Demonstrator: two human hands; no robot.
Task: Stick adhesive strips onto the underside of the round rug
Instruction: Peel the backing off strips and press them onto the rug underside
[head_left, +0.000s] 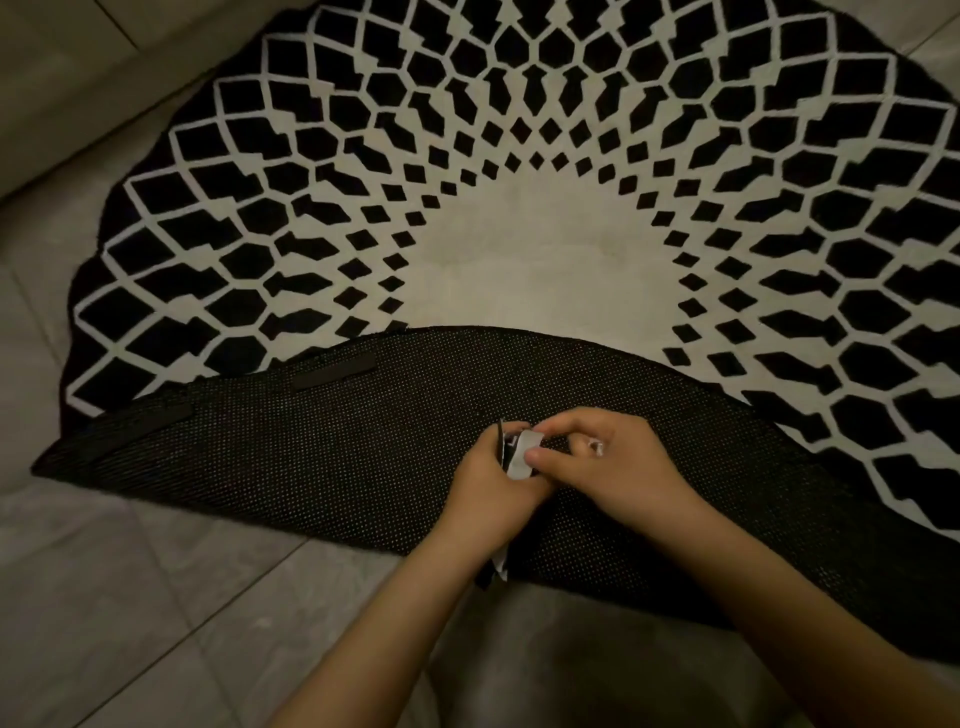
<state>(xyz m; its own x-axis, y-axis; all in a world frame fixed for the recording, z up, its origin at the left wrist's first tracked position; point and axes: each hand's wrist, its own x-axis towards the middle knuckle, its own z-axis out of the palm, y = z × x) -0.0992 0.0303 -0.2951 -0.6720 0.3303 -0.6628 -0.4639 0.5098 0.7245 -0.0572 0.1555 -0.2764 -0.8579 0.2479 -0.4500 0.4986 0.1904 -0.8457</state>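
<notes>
The round black-and-white rug (545, 171) lies on the floor with its near part folded over, showing the dark dotted underside (322, 457). Two black adhesive strips are stuck on that underside, one (335, 371) near the fold edge and another (145, 423) further left. My left hand (493, 488) grips an adhesive strip (519, 452) with white backing, its tail hanging out below the palm. My right hand (597, 457) pinches the white backing at the strip's top end. Both hands hover over the middle of the folded flap.
Grey floor tiles (130, 597) surround the rug at left and in front. A pale ledge or step (78, 104) runs along the upper left.
</notes>
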